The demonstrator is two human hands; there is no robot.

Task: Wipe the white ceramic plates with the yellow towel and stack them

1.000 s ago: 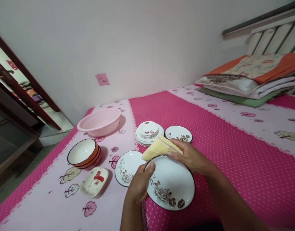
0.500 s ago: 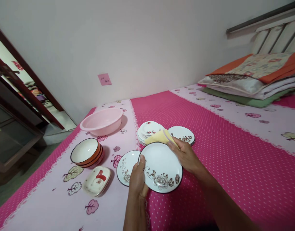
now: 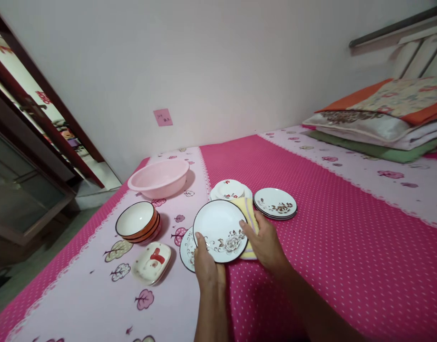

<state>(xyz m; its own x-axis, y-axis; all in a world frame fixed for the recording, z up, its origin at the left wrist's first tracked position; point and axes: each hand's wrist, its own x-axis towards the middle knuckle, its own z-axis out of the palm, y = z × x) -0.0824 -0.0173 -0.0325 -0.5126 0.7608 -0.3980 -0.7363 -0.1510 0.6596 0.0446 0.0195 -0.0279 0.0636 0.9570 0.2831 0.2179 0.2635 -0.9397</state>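
Observation:
My left hand (image 3: 207,266) grips the near rim of a white plate with a brown flower pattern (image 3: 220,229), held tilted above the bed. My right hand (image 3: 264,242) presses a folded yellow cloth (image 3: 247,213) against the plate's right side and back, fingers closed on the cloth. Under the held plate lies another flowered plate (image 3: 187,249), mostly covered by it. Just beyond stand a stack of small white plates with red flowers (image 3: 229,189) and a short stack of flowered plates (image 3: 275,203).
A pink basin (image 3: 159,177) sits at the far left. Stacked orange bowls (image 3: 137,226) and a small square dish with a red mark (image 3: 151,262) lie nearer left. Folded bedding (image 3: 378,118) is piled at the right. A doorway (image 3: 25,156) opens on the left.
The held plate has moved up and away, tilting more upright. My right hand with the cloth slid from the plate's top edge round to its right side and back.

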